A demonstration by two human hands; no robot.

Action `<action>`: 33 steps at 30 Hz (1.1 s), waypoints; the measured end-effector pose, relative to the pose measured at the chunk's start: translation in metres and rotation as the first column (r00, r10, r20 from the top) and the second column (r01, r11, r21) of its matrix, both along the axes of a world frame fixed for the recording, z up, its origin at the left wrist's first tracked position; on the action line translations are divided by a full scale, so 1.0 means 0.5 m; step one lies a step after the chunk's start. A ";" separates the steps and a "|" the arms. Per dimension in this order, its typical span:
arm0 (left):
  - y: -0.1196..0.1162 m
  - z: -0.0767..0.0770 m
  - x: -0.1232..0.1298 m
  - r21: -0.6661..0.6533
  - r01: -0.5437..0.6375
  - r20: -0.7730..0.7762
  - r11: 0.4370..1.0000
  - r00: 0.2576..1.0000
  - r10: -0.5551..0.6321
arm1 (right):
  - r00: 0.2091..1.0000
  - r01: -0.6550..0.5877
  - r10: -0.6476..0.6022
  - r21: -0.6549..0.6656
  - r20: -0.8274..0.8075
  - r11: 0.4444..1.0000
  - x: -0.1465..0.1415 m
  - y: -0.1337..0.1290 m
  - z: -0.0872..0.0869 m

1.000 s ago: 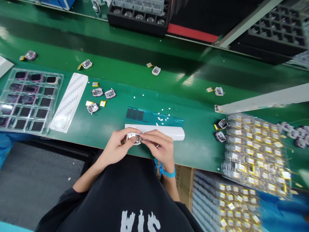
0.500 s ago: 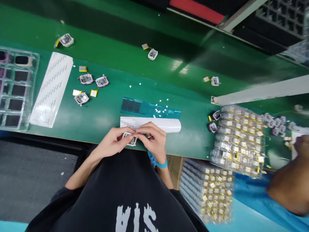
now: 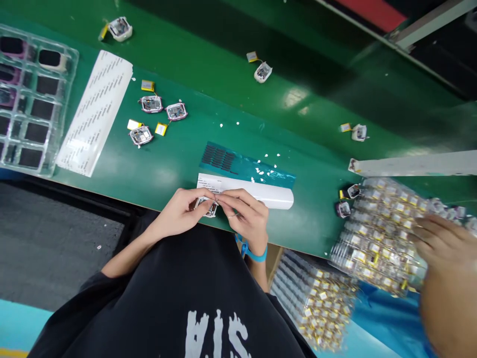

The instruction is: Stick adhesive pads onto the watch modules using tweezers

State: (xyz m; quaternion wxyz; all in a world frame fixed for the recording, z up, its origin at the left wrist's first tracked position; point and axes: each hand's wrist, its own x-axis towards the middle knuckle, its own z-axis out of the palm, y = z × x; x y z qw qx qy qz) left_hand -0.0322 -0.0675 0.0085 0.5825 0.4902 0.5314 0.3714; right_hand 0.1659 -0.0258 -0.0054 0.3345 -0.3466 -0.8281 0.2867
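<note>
My left hand (image 3: 182, 213) is closed around the left side of a small white watch housing (image 3: 210, 211) with a circuit board inside, at the table's front edge. The fingertips of my right hand (image 3: 246, 215) are pinched together at the housing's upper edge, against my left fingertips. Whatever they grip is too small to make out. Just beyond my hands lies a white label sheet (image 3: 274, 195), its right end curled. Behind it is a teal film strip (image 3: 244, 168) with rows of dark pieces and scattered white bits.
Left are a white sticker sheet (image 3: 95, 117) and a clear compartment tray (image 3: 55, 104). Open housings (image 3: 151, 103) with yellow batteries (image 3: 161, 129) lie nearby. At right, a co-worker's hand (image 3: 447, 243) is over stacked trays of batteries (image 3: 376, 233); another stack (image 3: 320, 303) stands lower.
The view has shifted, moving the table items across the picture. My fingers stay together at the housing. The co-worker's hand has come in over the stacked trays.
</note>
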 end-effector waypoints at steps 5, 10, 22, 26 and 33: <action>-0.002 0.006 -0.001 -0.010 -0.011 0.002 1.000 1.000 0.011 | 0.981 0.174 -0.178 0.053 0.080 0.983 0.001 0.013 -0.010; 0.003 0.001 0.001 -0.061 -0.068 0.089 0.996 0.993 0.074 | 0.946 0.296 -0.308 0.116 0.102 0.948 0.006 0.026 -0.001; -0.002 -0.006 0.017 -0.187 -0.062 0.298 0.980 0.947 0.117 | 0.975 -0.135 0.123 0.054 0.187 0.989 0.013 0.013 -0.009; -0.004 -0.004 0.020 -0.174 -0.045 0.242 0.984 0.966 0.087 | 0.987 -0.106 0.095 0.082 0.130 0.991 0.023 0.010 -0.015; -0.009 -0.004 0.037 -0.031 0.008 -0.021 0.999 1.000 -0.009 | 0.995 -0.026 0.016 0.108 0.094 0.994 0.053 -0.017 -0.010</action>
